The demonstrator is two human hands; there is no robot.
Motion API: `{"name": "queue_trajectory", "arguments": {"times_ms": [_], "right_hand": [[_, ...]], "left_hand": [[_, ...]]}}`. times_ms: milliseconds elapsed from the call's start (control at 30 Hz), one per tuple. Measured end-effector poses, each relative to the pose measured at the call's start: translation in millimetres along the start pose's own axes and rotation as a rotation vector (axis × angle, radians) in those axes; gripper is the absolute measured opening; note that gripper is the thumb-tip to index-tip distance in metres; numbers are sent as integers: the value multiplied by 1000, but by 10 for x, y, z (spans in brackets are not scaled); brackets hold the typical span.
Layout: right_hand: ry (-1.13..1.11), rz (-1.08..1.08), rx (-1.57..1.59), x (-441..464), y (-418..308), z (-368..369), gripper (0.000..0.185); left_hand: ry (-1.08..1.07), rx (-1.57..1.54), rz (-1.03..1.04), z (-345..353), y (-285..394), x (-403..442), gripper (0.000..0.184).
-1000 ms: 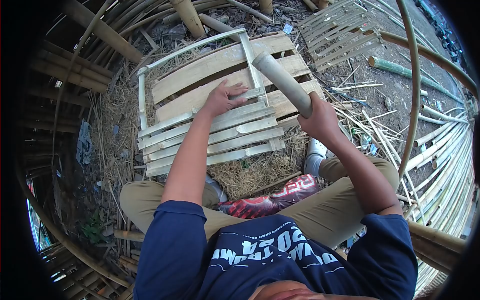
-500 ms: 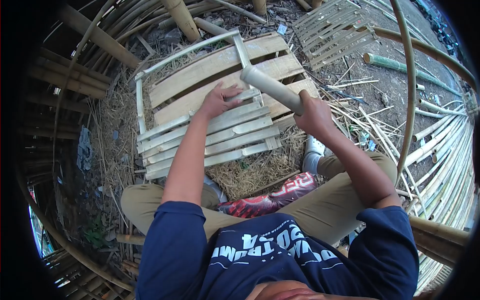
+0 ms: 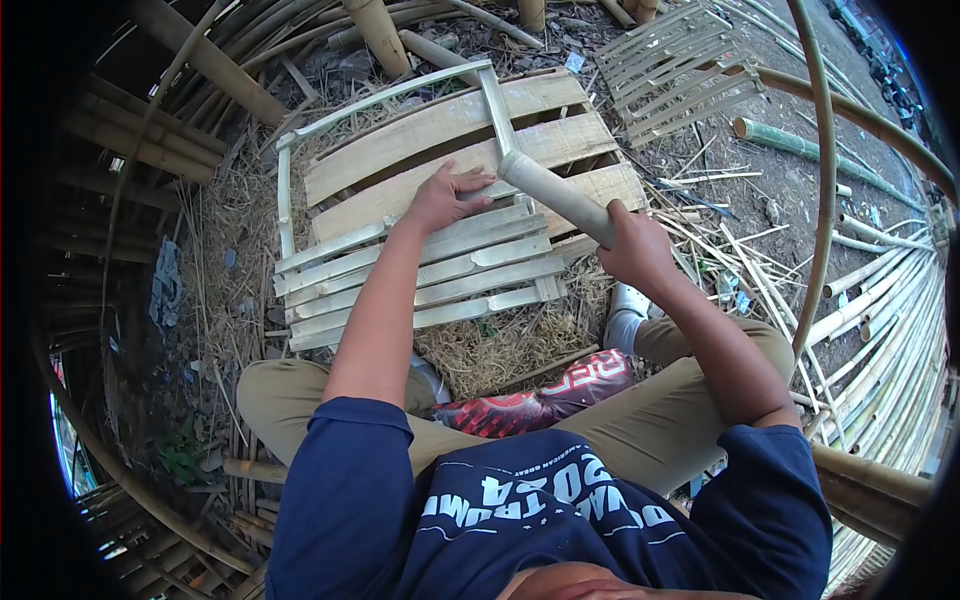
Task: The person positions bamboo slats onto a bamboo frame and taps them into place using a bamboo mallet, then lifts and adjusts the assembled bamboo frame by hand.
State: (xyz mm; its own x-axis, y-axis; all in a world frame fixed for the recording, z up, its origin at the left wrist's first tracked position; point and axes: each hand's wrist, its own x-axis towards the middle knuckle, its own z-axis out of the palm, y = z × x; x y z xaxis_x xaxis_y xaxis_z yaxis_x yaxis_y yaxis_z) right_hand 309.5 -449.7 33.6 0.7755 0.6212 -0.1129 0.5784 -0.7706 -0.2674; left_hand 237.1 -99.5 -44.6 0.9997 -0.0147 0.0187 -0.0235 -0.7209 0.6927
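Note:
My right hand (image 3: 640, 243) grips the near end of a short, thick bamboo club (image 3: 560, 196). The club's far end overlaps the side strip of a bamboo frame (image 3: 497, 105) in my view; whether they touch I cannot tell. On the uppermost of several pale bamboo slats (image 3: 430, 272) lies my left hand (image 3: 447, 197), fingers spread near the slat's right end. These slats run across the near part of the frame, close together. Under the frame are wide wooden boards (image 3: 400, 150) with dark gaps between them.
A finished-looking slatted bamboo panel (image 3: 680, 75) lies at the far right. Beyond my right arm are a green bamboo pole (image 3: 820, 150) and a pile of long split bamboo (image 3: 890, 320). Dry shavings (image 3: 500, 355) cover the ground before my legs. A bent bamboo pole (image 3: 822, 180) arches at right.
The club's far end has come down slightly toward the slats and the frame's side strip. My left hand stays on the upper slat. The whole view has shifted a little.

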Motion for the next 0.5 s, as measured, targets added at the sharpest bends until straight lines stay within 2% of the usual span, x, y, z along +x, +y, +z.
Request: {"name": "queue_trajectory", "arguments": {"times_ms": [133,233,267,367,500], "right_hand": [[47,-12,37,17,11,-21,45],[379,-41,301,13,-142,-153,43],[465,-38,393,-10,-217,-182,37],[44,-85,-135,57,17,-71,34],[121,12,36,37,-140,-94,38]], "left_hand": [[-1,-18,8,16,-62,48,50],[32,-6,11,53,-135,82,50],[45,1,8,84,-166,60,50],[13,-34,0,120,-98,-24,49],[73,12,-12,56,-81,32,48]]}}
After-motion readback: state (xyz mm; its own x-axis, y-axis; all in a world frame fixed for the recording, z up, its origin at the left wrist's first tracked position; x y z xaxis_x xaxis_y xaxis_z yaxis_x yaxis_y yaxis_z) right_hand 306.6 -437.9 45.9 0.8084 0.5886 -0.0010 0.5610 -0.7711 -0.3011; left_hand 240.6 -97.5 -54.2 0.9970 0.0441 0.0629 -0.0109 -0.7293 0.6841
